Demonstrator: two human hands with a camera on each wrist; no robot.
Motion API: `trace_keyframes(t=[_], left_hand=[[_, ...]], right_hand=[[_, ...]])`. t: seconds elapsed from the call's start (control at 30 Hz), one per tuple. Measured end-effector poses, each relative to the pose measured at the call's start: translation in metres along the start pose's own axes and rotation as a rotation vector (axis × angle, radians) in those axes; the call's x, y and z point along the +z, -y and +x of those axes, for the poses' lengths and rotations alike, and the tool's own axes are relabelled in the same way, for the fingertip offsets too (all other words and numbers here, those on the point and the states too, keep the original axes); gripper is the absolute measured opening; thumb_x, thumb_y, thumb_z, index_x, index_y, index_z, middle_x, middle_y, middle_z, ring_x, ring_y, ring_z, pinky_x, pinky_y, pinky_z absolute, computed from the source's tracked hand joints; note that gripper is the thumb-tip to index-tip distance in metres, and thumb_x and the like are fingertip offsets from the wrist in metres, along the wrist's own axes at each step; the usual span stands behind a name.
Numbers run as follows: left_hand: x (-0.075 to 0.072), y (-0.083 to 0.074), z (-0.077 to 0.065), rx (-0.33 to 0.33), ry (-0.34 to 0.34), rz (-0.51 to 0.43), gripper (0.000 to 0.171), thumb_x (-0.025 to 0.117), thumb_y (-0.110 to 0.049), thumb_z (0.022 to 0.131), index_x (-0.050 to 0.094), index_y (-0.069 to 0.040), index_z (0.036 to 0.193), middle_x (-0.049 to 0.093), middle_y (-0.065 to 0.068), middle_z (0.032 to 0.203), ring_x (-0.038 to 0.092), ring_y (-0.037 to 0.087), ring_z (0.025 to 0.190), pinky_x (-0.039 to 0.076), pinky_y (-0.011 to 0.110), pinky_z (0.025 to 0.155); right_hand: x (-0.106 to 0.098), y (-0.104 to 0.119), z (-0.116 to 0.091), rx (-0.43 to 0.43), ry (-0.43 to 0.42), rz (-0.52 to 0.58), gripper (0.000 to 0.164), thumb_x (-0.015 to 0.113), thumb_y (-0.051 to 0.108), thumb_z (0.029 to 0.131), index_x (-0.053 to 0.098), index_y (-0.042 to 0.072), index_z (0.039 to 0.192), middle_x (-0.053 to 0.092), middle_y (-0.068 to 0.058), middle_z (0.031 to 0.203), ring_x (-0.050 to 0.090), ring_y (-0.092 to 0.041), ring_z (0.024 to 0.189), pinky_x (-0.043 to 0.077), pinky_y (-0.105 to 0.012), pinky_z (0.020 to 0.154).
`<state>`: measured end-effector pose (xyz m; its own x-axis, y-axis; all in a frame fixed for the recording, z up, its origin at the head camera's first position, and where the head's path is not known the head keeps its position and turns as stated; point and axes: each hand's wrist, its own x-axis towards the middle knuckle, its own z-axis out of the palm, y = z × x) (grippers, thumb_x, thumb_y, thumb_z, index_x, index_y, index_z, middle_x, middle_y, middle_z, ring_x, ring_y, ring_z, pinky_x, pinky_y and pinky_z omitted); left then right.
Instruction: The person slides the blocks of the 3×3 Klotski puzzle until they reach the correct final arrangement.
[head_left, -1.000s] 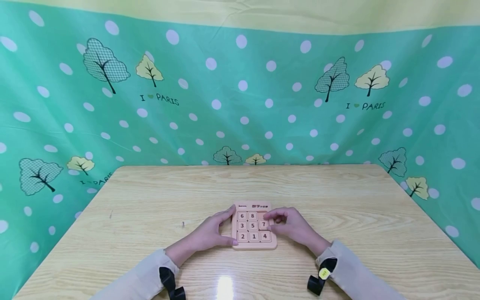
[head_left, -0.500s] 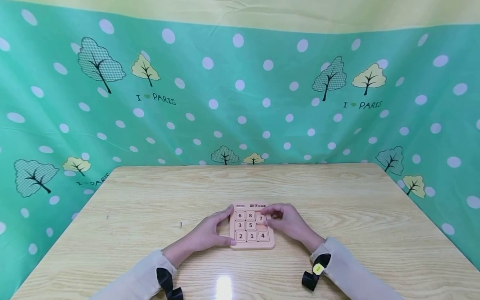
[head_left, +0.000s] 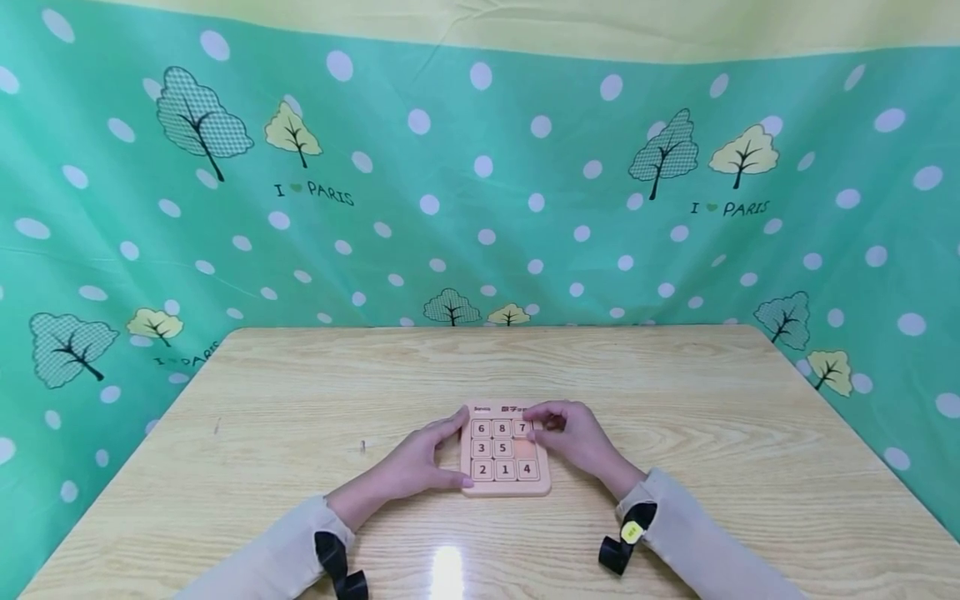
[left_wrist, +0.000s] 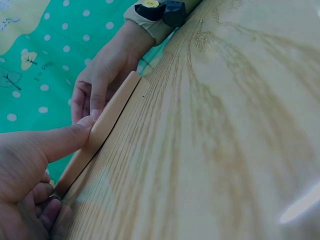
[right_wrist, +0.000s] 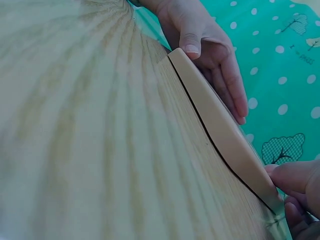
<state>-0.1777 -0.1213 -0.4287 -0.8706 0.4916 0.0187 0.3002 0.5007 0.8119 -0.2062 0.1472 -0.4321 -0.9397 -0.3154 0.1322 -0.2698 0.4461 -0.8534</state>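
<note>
A pale pink sliding number puzzle (head_left: pixel 506 490) lies flat on the table in the head view. Its rows read 6 8 7, then 3 5 and a bare slot, then 2 1 4. My left hand (head_left: pixel 416 462) holds the puzzle's left side, thumb at the near corner and fingers toward the far one. At the top right, the thumb and index finger of my right hand (head_left: pixel 573 433) pinch the 7 tile (head_left: pixel 521 427), covering part of its right side. Both wrist views show the frame's side edge-on, hiding the tiles.
The wooden table (head_left: pixel 300 375) extends around the puzzle on all sides. Behind it hangs a green dotted cloth (head_left: pixel 480 208) with printed trees. A bright light reflection (head_left: pixel 447 571) lies on the near tabletop.
The 7 tile has slid away from me, from the middle right to the top right, leaving the slot below it bare. My right hand moved with it; the left keeps its hold.
</note>
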Motion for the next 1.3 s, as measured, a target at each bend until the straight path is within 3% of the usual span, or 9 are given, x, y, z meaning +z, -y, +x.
trace_keyframes(t=[0.33, 0.7, 1.3], left_hand=[[0.001, 0.001, 0.001, -0.001, 0.005, 0.005, 0.099, 0.081, -0.036, 0.07, 0.027, -0.007, 0.148, 0.025, 0.007, 0.154, 0.022, 0.027, 0.141, 0.018, 0.045, 0.115], [0.0, 0.001, 0.0, 0.001, 0.005, 0.001, 0.098, 0.082, -0.034, 0.071, 0.027, -0.007, 0.148, 0.026, 0.008, 0.153, 0.023, 0.027, 0.141, 0.018, 0.045, 0.115], [0.0, 0.001, 0.0, 0.003, 0.004, -0.005, 0.099, 0.082, -0.034, 0.071, 0.026, -0.008, 0.148, 0.027, 0.01, 0.153, 0.024, 0.028, 0.14, 0.018, 0.046, 0.115]], right_hand=[[0.0, 0.001, -0.004, 0.048, 0.007, 0.08, 0.029, 0.075, 0.01, 0.078, 0.07, 0.005, 0.106, 0.069, -0.008, 0.104, 0.058, -0.015, 0.085, 0.049, -0.021, 0.074], [-0.001, 0.009, -0.022, 0.094, 0.071, 0.109, 0.024, 0.076, 0.014, 0.077, 0.072, 0.007, 0.1, 0.068, -0.004, 0.094, 0.054, -0.016, 0.079, 0.047, -0.02, 0.067], [-0.005, 0.009, -0.036, 0.033, 0.182, 0.114, 0.027, 0.077, 0.01, 0.076, 0.07, 0.005, 0.102, 0.068, -0.006, 0.098, 0.054, -0.013, 0.08, 0.048, -0.02, 0.067]])
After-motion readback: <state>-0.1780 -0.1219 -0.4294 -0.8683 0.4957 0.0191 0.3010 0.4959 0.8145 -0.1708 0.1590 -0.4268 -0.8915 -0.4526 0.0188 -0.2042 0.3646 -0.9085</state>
